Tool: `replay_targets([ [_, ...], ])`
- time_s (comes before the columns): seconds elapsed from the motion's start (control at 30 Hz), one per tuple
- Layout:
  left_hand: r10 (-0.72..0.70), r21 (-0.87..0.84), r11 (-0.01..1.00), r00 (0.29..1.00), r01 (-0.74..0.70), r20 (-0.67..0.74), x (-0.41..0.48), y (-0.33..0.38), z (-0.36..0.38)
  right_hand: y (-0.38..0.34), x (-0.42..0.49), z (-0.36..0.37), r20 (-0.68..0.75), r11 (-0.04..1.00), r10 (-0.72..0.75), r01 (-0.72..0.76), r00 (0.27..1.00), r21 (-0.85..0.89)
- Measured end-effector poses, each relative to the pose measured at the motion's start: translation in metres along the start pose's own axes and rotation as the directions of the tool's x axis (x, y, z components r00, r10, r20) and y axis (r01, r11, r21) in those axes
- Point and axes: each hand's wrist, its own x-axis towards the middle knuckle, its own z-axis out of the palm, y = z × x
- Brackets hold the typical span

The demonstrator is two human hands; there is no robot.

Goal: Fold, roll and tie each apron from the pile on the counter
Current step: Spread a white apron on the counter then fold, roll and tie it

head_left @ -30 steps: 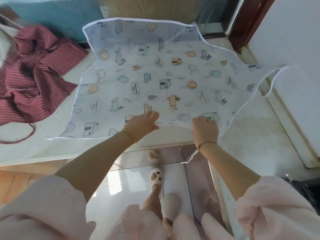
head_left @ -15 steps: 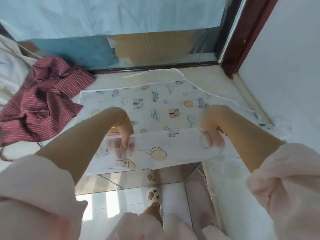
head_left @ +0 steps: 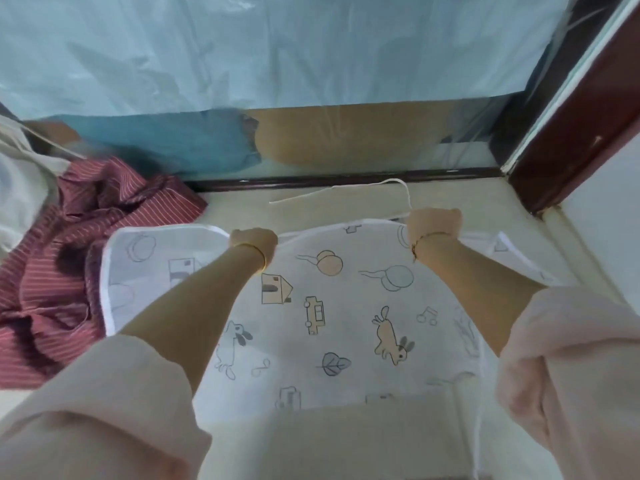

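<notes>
A white apron (head_left: 346, 317) printed with cartoon houses, rabbits and balloons lies folded over on the beige counter (head_left: 450, 202). My left hand (head_left: 254, 239) grips its far edge near the middle. My right hand (head_left: 434, 223) grips the same edge further right, knuckles up. Both arms stretch forward over the cloth. A thin white apron string (head_left: 346, 192) trails across the counter beyond my hands. The fingertips of both hands are hidden under the fabric edge.
A crumpled dark red striped apron (head_left: 69, 244) lies at the left, partly under the white one. Pale cloth (head_left: 20, 181) is heaped at the far left. A window covered with plastic film (head_left: 277, 64) backs the counter; a dark red frame (head_left: 571, 126) and white wall close the right.
Both hands carried the apron's near edge up and away from me, folding it over onto the far half. The apron now covers half its former depth.
</notes>
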Motion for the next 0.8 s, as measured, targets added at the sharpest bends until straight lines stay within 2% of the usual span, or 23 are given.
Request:
replay_targets([
  [0.1,0.018,-0.002,1.000,0.997,-0.018,-0.073,0.032,0.001,0.025,-0.012,0.031,0.017,-0.043,1.000,0.003,-0.004,0.999,-0.028],
  [0.2,0.016,-0.065,0.998,0.991,-0.025,-0.137,0.062,-0.002,0.050,-0.037,0.057,0.028,-0.091,0.998,-0.058,0.055,0.994,-0.041],
  [0.33,0.008,-0.190,0.980,0.974,-0.053,-0.226,0.087,-0.002,0.073,-0.089,0.073,0.045,-0.134,0.941,-0.329,0.336,0.935,0.036],
  [0.4,0.007,-0.228,0.972,0.971,-0.063,-0.241,0.093,-0.004,0.079,-0.112,0.079,0.053,-0.115,0.911,-0.392,0.402,0.913,0.091],
  [0.53,-0.008,-0.269,0.961,0.963,-0.067,-0.269,0.094,-0.009,0.083,-0.130,0.094,0.056,-0.076,0.917,-0.370,0.377,0.926,0.131],
  [0.7,-0.148,-0.265,0.960,0.965,0.088,-0.215,0.087,-0.026,0.089,-0.129,0.104,0.048,-0.061,0.930,-0.357,0.361,0.932,0.074],
  [0.8,-0.147,-0.234,0.967,0.966,0.096,-0.211,0.086,-0.036,0.093,-0.134,0.106,0.046,-0.098,0.928,-0.364,0.369,0.926,0.042],
])
